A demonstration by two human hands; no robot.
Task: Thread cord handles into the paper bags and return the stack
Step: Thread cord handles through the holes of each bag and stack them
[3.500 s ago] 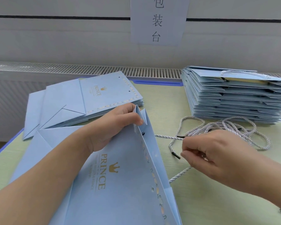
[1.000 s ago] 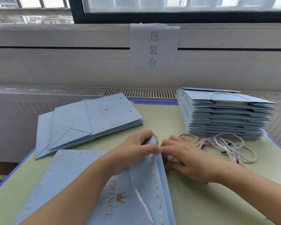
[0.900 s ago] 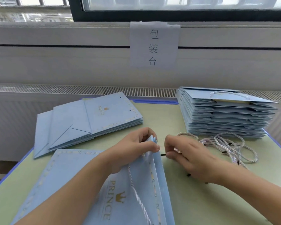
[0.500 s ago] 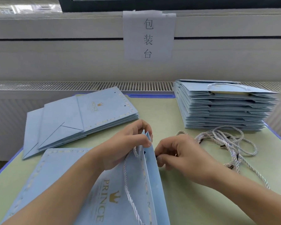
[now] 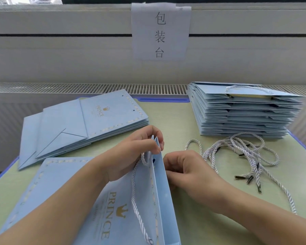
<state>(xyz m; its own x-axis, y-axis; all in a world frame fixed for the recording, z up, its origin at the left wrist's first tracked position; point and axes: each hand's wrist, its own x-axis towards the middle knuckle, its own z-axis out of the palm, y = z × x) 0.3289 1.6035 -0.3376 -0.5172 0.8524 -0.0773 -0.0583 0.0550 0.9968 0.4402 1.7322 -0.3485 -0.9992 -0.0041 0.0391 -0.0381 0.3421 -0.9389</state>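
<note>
Two hands worked at the top edge of one light-blue paper bag [image 5: 117, 209] lying near the front of the green table [image 5: 210, 227], w/ "PRINCE" and a gold crown printed on it. Left hand [image 5: 131, 152] pinched the bag's raised top fold btwn thumb and fingers, holding the mouth slightly apart. Right hand [image 5: 189, 170] sat just beside that edge on the outer side, fingers curled tight against the paper; whether it pinched a cord end there, can't tell. One white twisted cord [image 5: 136, 200] already hung from the bag's top, trailing down over the printed face. Loose cords [image 5: 240, 152], black-tipped, lay in a tangle right of the hands. Behind them, tall stack of bags [image 5: 240, 114], top one w/ a cord handle. Back left, lower stack of flat bags [image 5: 81, 124]. Paper sign [image 5: 160, 30] w/ characters hung on the wall.
</note>
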